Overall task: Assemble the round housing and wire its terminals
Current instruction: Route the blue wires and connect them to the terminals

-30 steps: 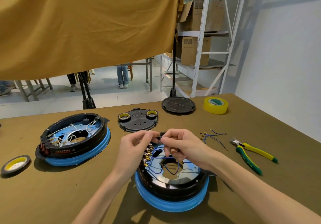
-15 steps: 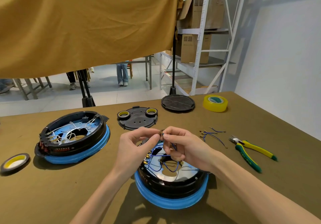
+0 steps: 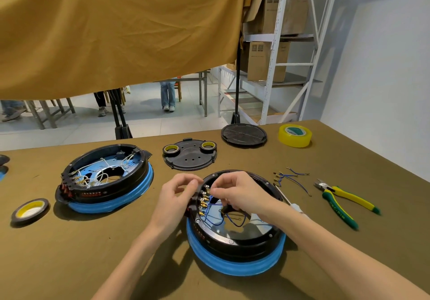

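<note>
The round housing sits on the table right under both hands, its row of terminals running near-to-far between them, left hand curled outside the rim, right hand nearer, apparently pinching a blue wire.

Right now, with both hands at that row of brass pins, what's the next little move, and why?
Probably push the blue wire end onto a bare terminal at the top of the row. The right hand pinches something small beside it, the left hand steadies the housing rim there, and the lower terminals already carry wires.
</note>
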{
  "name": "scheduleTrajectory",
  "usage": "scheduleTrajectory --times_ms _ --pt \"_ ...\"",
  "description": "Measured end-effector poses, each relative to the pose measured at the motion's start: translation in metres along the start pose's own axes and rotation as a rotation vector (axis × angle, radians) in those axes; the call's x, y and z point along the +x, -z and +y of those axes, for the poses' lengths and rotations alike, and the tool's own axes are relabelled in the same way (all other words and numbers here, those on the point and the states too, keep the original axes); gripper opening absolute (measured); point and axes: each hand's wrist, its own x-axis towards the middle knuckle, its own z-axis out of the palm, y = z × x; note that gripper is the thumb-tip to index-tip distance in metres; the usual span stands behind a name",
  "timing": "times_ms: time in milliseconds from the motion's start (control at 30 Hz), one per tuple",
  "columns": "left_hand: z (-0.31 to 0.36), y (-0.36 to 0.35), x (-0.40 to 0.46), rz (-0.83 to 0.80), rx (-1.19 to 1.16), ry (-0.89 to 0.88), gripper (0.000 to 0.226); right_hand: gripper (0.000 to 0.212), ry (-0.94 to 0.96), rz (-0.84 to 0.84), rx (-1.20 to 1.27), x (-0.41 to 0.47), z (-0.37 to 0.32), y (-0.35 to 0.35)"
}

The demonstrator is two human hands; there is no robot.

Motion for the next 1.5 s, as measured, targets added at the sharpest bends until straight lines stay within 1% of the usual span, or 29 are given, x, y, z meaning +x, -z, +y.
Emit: scheduleTrajectory --times_ms 67,133,200,300,467,533,600,667,767,867,933,1100,1200,1400,1500 --pt "-0.015 -0.005 -0.002 0.052 -0.002 0.030 0.019 0.010 -0.133 -0.053 -0.089 0.006 -0.004 -0.002" --pt "-0.029 -0.010 -0.005 0.045 0.010 0.041 0.025 0.010 -0.205 -0.070 -0.159 0.012 -0.007 -0.007" --pt "-0.040 -0.015 -0.009 0.029 -0.018 0.053 0.028 0.013 -0.205 -0.038 -0.238 0.016 -0.008 -0.013" --pt "-0.050 -0.018 -0.011 0.019 -0.048 0.053 0.030 0.011 -0.180 -0.032 -0.319 0.018 -0.006 -0.020" --pt "-0.053 -0.018 -0.010 0.024 -0.077 0.043 0.032 0.026 -0.140 -0.012 -0.410 0.012 0.001 -0.026" --pt "-0.053 -0.017 -0.010 0.019 -0.096 0.044 0.032 0.025 -0.156 -0.012 -0.409 0.010 0.003 -0.029" --pt "-0.053 -0.017 -0.010 0.012 -0.106 0.055 0.032 0.021 -0.201 0.008 -0.377 0.011 0.003 -0.031" --pt "-0.053 -0.017 -0.010 0.014 -0.097 0.064 0.032 0.015 -0.255 0.010 -0.347 0.014 0.001 -0.031" --pt "-0.053 -0.017 -0.011 0.013 -0.062 0.065 0.034 0.014 -0.313 0.001 -0.321 0.018 -0.001 -0.029" --pt "-0.052 -0.017 -0.013 0.007 0.035 0.029 0.040 0.014 -0.346 0.006 -0.333 0.020 -0.001 -0.029" --pt "-0.050 -0.019 -0.016 0.002 0.106 -0.009 0.048 0.015 -0.361 0.011 -0.340 0.020 0.000 -0.030" --pt "-0.050 -0.023 -0.020 0.014 0.175 -0.018 0.062 0.013 -0.378 0.040 -0.310 0.021 0.004 -0.038" --pt "-0.049 -0.023 -0.021 0.013 0.182 -0.015 0.062 0.009 -0.356 0.067 -0.303 0.020 0.008 -0.039" --pt "-0.045 -0.023 -0.022 0.019 0.178 -0.005 0.063 0.014 -0.321 0.084 -0.303 0.017 0.007 -0.035" --pt "-0.044 -0.022 -0.022 0.019 0.185 0.000 0.063 0.013 -0.317 0.085 -0.315 0.018 0.007 -0.036"
